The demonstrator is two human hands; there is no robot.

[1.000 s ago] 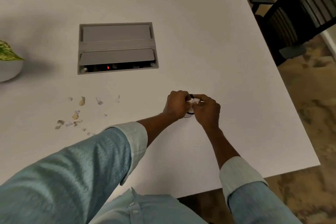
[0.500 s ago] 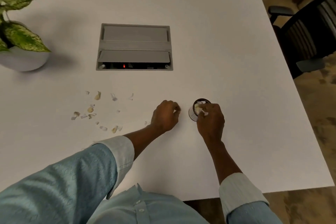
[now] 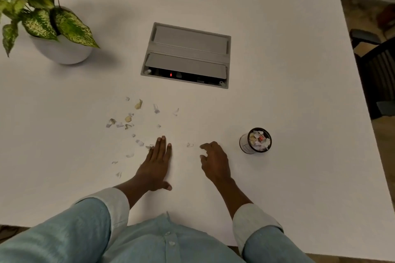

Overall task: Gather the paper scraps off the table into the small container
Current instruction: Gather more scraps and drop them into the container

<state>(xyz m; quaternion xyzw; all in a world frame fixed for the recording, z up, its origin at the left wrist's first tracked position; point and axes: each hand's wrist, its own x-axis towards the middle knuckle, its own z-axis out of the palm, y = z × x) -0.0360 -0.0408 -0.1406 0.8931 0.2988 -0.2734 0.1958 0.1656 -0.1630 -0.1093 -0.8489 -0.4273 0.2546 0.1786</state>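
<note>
Several small paper scraps (image 3: 133, 123) lie scattered on the white table (image 3: 288, 83), left of centre. My left hand (image 3: 157, 162) lies flat on the table with straight fingers, its fingertips beside a scrap (image 3: 149, 146). My right hand (image 3: 214, 161) rests on the table with loosely bent fingers and holds nothing; one scrap (image 3: 190, 145) lies just left of its fingertips. The small round container (image 3: 255, 140), dark-rimmed and filled with scraps, stands upright to the right of my right hand, apart from it.
A grey cable box (image 3: 188, 53) with a half-open flap is set into the table's middle. A potted plant in a white bowl (image 3: 62, 51) stands at the far left. A dark chair (image 3: 378, 74) is beyond the table's right edge.
Both hands have left the container and moved left. My right hand let go of the scraps over the container; my left hand opened flat near the scattered scraps. The camera shifted.
</note>
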